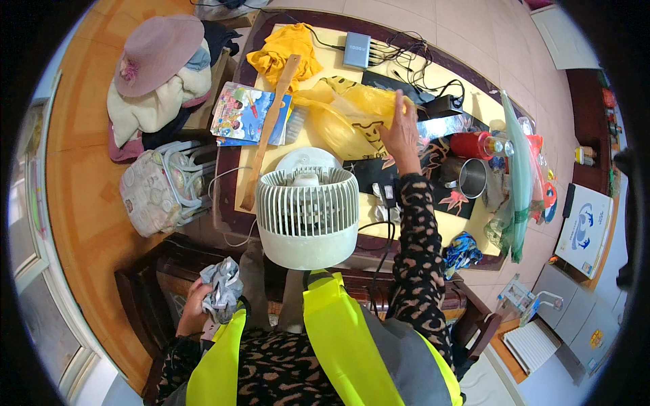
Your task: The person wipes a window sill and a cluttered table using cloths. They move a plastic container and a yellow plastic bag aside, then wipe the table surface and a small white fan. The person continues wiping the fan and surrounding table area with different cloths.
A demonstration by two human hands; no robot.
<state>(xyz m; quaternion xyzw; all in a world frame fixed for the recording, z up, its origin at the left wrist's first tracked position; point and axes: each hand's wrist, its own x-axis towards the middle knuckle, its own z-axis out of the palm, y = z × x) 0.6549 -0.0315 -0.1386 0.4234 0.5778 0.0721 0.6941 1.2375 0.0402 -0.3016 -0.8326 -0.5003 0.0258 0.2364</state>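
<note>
My left hand [193, 310] is closed on a crumpled grey cloth [222, 283], held low at the left, beside my lap. Out over the table, my right hand [403, 135] has its fingers apart at the right edge of a yellow plastic bag [359, 111]. Whether the fingertips touch the bag is hard to tell. Directly in front of me stands a white fan [308, 237] with a slatted housing, its round base [308, 160] resting on the table's near side.
Left of the bag lie a wooden stick [271, 128], booklets [240, 111] and an orange-yellow cloth [288, 54]. Cables run from a blue-grey box [357, 51] behind. At right are a metal cup [472, 178], a red bottle [470, 145] and a green plastic bag [518, 183]. A padded stool [162, 189] stands left.
</note>
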